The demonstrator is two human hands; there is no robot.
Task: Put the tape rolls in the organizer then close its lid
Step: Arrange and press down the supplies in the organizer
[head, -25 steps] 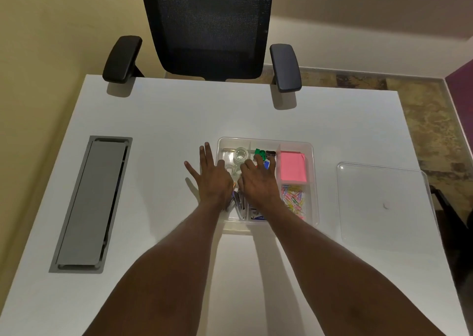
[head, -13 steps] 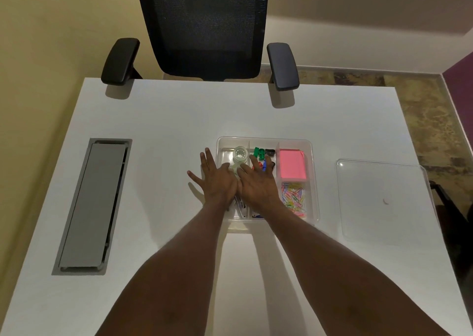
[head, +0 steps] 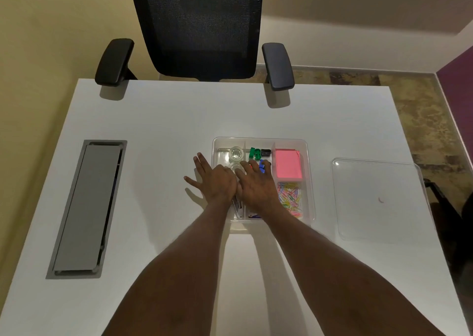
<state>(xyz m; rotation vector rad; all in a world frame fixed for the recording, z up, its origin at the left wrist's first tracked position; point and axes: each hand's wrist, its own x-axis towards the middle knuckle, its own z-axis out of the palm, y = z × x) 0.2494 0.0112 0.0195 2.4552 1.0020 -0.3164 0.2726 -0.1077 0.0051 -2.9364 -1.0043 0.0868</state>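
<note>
Clear plastic organizer (head: 308, 179) sits mid-worktop (head: 166, 120), lid (head: 378, 197) off, lying well apart to its right. One tape roll (head: 236, 154) in back-left compartment. Left hand (head: 213, 182) flat, fingers spread, across organizer's left edge; right hand (head: 256, 183) flat over middle compartments; neither visibly grasps anything.

organizer (head: 259, 141): clear, divided, open, on table middle | tape roll (head: 236, 153): clear, flat in far-left compartment | lid (head: 378, 197): clear, flat, right of organizer, apart
</note>
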